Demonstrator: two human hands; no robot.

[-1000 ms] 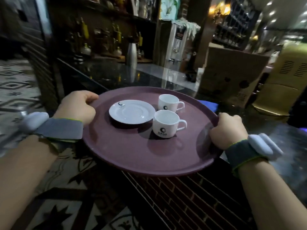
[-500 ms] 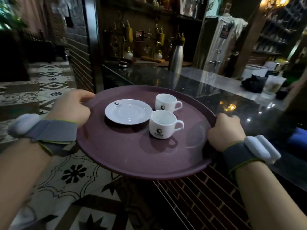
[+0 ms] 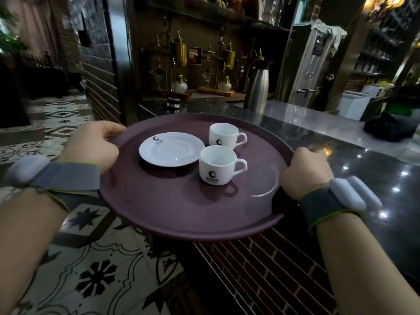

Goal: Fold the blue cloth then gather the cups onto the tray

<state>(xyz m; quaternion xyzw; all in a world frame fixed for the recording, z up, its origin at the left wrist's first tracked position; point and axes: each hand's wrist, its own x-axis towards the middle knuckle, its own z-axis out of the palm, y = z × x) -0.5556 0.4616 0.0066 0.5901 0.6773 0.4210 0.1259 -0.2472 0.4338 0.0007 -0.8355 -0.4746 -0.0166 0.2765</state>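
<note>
The round purple tray [image 3: 181, 208] fills the centre of the frame, gripped at both sides. The left hand [image 3: 91, 146] clamps the rim at centre left, thumb on top; the right hand [image 3: 304, 171] curls over the rim at centre right, its fingers hidden underneath. Two white cups [image 3: 216, 165] [image 3: 223, 136] stand upright right of a saucer [image 3: 171, 148], well apart from both hands. The dark table [image 3: 341, 155] lies at right, behind the tray. No blue cloth shows.
</note>
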